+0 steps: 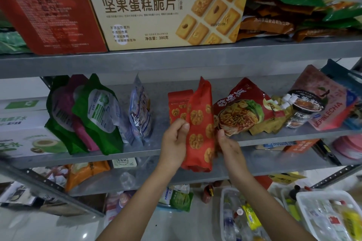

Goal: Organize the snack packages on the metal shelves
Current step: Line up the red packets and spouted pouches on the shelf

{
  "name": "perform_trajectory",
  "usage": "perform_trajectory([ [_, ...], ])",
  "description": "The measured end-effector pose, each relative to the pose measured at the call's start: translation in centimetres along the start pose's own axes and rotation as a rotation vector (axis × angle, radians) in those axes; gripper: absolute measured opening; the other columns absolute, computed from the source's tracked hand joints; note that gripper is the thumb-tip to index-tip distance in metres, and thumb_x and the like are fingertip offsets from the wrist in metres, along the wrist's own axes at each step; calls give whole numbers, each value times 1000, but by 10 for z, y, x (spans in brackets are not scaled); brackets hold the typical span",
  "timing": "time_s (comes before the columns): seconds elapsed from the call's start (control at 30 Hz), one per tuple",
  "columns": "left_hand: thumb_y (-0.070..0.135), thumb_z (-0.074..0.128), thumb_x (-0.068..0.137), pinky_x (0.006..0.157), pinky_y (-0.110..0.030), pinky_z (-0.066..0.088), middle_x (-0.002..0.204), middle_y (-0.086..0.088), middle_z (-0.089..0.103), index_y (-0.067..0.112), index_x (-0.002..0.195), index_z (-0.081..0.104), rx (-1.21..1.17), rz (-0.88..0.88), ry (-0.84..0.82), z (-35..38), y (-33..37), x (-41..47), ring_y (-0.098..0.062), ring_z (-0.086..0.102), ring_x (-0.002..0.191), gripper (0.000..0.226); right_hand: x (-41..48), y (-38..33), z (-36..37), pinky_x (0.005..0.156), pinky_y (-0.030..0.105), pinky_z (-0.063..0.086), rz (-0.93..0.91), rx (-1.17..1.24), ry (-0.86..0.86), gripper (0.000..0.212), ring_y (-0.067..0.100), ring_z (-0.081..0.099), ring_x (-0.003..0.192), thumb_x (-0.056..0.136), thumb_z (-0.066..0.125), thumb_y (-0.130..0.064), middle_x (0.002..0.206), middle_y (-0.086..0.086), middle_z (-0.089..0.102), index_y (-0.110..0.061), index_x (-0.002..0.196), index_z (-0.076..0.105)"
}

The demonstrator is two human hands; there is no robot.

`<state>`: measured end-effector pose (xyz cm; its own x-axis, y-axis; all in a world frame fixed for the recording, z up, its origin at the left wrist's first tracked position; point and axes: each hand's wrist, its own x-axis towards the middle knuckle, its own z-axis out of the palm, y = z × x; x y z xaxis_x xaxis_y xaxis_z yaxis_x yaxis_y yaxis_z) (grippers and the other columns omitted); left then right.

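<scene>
A tall red bag printed with walnuts (199,123) stands upright in front of the middle metal shelf (137,148). My left hand (174,141) grips its left edge, thumb on the front. My right hand (229,145) holds its right edge lower down. A second red walnut bag (177,105) stands just behind it on the shelf. Right of them a red noodle packet (242,107) leans back. Green and purple bags (88,115) and a pale blue bag (140,111) stand at the shelf's left.
On the upper shelf sit a cream biscuit box (156,10), a red box (47,11) and stacked green and brown packets (301,6). A cup snack (303,107) and pink pouch (323,103) lie right. Clear bins (323,217) of small items stand on the floor.
</scene>
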<state>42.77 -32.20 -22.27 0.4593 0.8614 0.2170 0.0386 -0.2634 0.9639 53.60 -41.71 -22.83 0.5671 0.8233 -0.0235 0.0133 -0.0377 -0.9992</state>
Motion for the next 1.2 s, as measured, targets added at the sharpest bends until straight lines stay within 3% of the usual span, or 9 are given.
perform_trajectory([
  [0.1,15,45,101,62,-24,53,76,-2,64,8,82,53,-419,-177,14,-8,7,1,-12,61,67,22,5,12,-6,83,20,49,164,-75,-95,60,15,61,105,78,51,-59,108,0,62,-12,115,52],
  [0.23,21,48,95,64,-27,58,81,-2,72,8,85,55,-587,-286,-36,-8,11,-3,-14,69,71,17,0,19,-10,87,44,55,471,388,-390,93,28,61,117,61,84,-54,128,13,63,-13,135,46],
  [0.37,33,47,99,73,-30,56,87,-2,72,11,92,62,-255,-342,-37,-20,-3,-1,-19,68,83,28,1,23,-12,91,37,54,381,197,-293,109,18,67,108,33,94,-54,113,0,72,-18,126,52],
  [0.5,61,41,85,92,-41,52,103,-9,71,6,114,60,-257,-360,-133,-36,1,7,-23,68,99,65,-4,28,-23,80,25,56,261,-5,-291,93,10,69,100,42,89,-37,107,-6,72,-23,125,51],
  [0.67,74,34,76,98,-39,50,113,-14,70,17,116,66,-370,-328,-141,-50,22,26,-24,66,107,77,-14,33,-26,70,18,55,208,-62,-301,83,5,69,94,44,89,-30,99,-12,73,-28,118,51],
  [0.73,68,39,81,82,-27,55,93,-9,74,14,103,69,-329,-317,-178,-56,28,32,-17,71,88,66,-14,36,-26,70,18,55,207,-96,-307,79,4,69,94,53,93,-18,102,-8,71,-28,119,50],
  [0.83,23,60,93,46,-13,45,56,3,67,8,81,66,-274,-284,-114,-54,38,34,-6,61,48,20,-14,39,-27,70,16,54,208,-151,-302,75,-1,67,93,63,86,-3,110,-5,66,-22,124,46],
  [1.07,8,66,88,57,-26,48,58,-2,65,5,72,68,-390,-192,130,-41,37,30,-14,57,52,16,-7,22,-47,74,20,55,152,-202,-288,62,0,67,96,71,80,-2,112,-5,64,-27,118,47],
  [1.2,11,67,88,63,-29,52,66,-5,68,6,80,69,-489,-235,164,-43,42,35,-15,61,57,10,-1,4,-55,79,24,56,95,-256,-281,61,2,67,97,62,83,-21,112,-7,65,-32,112,50],
])
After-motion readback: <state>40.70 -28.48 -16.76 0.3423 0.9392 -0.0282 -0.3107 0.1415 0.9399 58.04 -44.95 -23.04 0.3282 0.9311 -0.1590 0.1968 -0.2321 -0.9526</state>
